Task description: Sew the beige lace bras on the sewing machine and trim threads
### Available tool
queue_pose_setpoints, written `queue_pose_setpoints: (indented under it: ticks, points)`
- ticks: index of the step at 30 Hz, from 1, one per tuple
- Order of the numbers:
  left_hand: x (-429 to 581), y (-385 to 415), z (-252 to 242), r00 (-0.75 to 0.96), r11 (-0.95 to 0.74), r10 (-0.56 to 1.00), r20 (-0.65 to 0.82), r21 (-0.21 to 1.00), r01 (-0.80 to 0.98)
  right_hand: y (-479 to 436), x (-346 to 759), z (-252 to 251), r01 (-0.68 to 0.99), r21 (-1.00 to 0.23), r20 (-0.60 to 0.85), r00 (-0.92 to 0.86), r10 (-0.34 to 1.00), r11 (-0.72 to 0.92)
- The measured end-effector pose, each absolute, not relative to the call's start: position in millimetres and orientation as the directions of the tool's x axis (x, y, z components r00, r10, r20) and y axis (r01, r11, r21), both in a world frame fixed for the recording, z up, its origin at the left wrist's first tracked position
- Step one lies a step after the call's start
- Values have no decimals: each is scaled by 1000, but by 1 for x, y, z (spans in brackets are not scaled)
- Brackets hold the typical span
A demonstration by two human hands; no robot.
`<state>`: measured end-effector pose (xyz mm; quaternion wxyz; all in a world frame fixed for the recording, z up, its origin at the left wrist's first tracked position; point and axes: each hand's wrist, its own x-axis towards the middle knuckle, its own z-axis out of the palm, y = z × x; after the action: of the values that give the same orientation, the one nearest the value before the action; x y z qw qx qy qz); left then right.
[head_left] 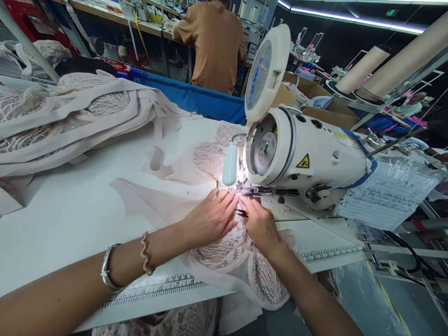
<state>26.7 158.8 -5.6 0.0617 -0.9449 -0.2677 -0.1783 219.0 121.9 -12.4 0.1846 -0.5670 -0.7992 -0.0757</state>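
Beside the sewing machine's [322, 149] lit stitching area, the dark snips [241, 213] held in your right hand [261, 226] could nick the lace fabric [220, 254] if their tips stray, and crowded fingertips risk being caught. That lace lies beneath your flattened, unclenched left hand [212, 217], spilling over the table's [70, 219] edge toward you.

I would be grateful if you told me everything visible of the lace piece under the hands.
The lace piece is pale pinkish-beige openwork with branching lines, edged by smooth, cloth-like bands. It lies loosely, its curved lower end overhanging the front edge of the white table. The left hand rests flat on its upper part, by the brightly lit needle area; the right hand, with a dark pointed tool, is beside it. The hands hide some of it.
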Motion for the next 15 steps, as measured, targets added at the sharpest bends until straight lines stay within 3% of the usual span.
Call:
queue_pose_setpoints:
  ticks: [3, 6, 10, 15]
  points:
    - [28, 156, -4, 862, -897, 379, 337, -95, 432, 122, 221, -8, 951, -173, 321, -193, 927, 258]
    - [29, 151, -5, 904, -928, 320, 283, -100, 360, 121, 226, -2, 921, -266, 285, -207, 936, 285]
    - [26, 153, -9, 894, -933, 348, 283, 7, 361, 119, 232, 3, 855, -335, 281, -310, 908, 396]
    - [20, 170, -8, 869, -933, 358, 342, 159, 322, 125, 230, 2, 868, -283, 285, -331, 900, 409]
